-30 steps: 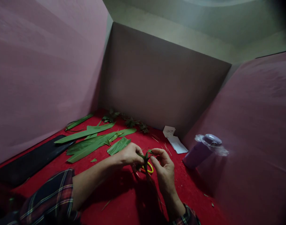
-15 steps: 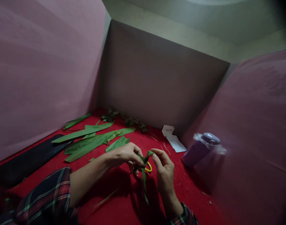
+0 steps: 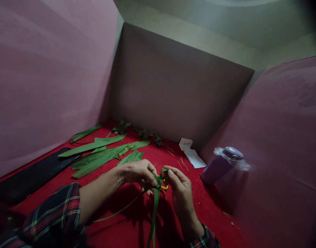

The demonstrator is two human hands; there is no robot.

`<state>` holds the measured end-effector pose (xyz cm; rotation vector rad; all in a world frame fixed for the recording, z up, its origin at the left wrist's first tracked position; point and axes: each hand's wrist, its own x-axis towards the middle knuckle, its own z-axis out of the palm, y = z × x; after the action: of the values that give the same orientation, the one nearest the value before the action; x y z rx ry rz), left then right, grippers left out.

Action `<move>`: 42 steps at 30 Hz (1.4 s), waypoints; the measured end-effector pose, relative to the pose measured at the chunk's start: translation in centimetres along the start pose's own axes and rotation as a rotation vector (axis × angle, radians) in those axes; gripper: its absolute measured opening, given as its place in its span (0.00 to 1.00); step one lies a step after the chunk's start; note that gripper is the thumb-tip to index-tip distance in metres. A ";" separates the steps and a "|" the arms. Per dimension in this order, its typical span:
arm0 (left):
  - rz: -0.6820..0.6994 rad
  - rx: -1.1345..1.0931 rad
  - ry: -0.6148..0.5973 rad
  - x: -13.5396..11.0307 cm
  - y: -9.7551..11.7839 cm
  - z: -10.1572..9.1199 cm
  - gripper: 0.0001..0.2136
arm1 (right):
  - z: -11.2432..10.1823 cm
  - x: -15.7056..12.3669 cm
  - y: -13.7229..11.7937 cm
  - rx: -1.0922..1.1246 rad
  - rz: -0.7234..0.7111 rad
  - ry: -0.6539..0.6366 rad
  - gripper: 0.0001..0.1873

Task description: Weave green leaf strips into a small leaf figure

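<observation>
Between my hands is a folded green leaf strip, its long ends hanging down toward me. My left hand pinches the folded part from the left, fingers closed. On the other side my right hand grips a small loop at the top between thumb and forefinger. A thin strand trails off to the lower left. Just behind and below the fold show the yellow and red handles of what look like scissors, lying on the red cloth and partly covered by the leaf and my fingers.
Broad green leaves lie at the left, beside a long black object. Leafy sprigs lie along the back wall. White papers, thin sticks and a purple bottle with clear plastic around its lid are on the right.
The hanging leaf ends have swung nearer to me and now reach the bottom edge. The loop at the top sits slightly lower and smaller. Both hands keep their pinch.
</observation>
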<state>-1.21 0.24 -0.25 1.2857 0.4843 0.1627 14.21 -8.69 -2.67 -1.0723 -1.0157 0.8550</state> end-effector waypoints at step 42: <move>0.262 -0.016 0.158 0.2 -0.3 0.2 0.12 | 1.0 -1.0 0.4 -0.075 -0.083 0.007 0.11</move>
<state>-0.99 0.01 -0.56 1.3239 0.4465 0.4900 12.95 -9.24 -3.14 -1.0883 -1.0855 0.7508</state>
